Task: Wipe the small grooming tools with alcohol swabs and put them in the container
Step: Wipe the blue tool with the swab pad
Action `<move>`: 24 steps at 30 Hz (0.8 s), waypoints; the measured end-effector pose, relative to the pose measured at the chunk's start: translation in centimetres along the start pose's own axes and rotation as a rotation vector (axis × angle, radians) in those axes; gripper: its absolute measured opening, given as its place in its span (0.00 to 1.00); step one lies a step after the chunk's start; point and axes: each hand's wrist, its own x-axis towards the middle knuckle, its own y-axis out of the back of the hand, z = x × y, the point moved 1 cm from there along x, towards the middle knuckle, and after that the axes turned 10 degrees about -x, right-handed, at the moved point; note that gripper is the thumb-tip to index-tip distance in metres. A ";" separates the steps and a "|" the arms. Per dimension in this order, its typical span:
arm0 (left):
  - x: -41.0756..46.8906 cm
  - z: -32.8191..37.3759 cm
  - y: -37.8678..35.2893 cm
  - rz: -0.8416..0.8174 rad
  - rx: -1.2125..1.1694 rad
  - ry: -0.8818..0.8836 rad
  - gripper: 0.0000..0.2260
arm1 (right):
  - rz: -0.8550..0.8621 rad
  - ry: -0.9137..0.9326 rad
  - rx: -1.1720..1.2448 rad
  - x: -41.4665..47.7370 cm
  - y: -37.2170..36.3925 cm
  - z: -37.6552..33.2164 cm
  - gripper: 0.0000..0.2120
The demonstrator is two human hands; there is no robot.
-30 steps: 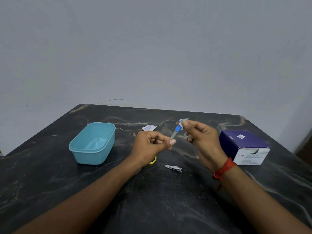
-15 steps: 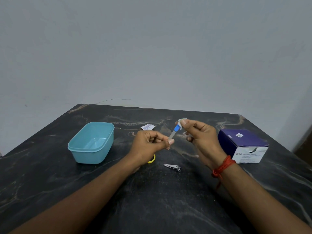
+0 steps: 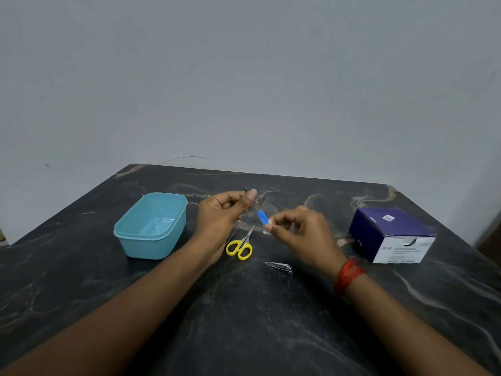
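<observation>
A small grooming tool with a blue handle [image 3: 262, 216] and a thin metal tip hangs above the table between my hands. My left hand [image 3: 222, 213] pinches its metal end, raised at the upper left. My right hand [image 3: 301, 226] pinches a white alcohol swab [image 3: 267, 230] around the blue end. Yellow-handled scissors [image 3: 240, 248] lie on the table below my left hand. A metal nail clipper [image 3: 280, 267] lies nearer to me, under my right hand. The teal container [image 3: 146, 246] stands open to the left with nothing in it.
The purple and white alcohol swab box [image 3: 393, 234] stands at the right. The dark marble table [image 3: 244, 321] ends at a grey wall behind. A red thread is tied around my right wrist [image 3: 348, 275].
The tool has turned over: its blue end now points down to my right hand and its metal end up to my left. My left hand rose, uncovering the scissors; my right hand dropped.
</observation>
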 end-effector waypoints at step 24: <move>0.4 -0.2 0.4 -0.016 0.073 -0.102 0.10 | -0.092 -0.084 0.285 0.2 -0.8 0.6 0.06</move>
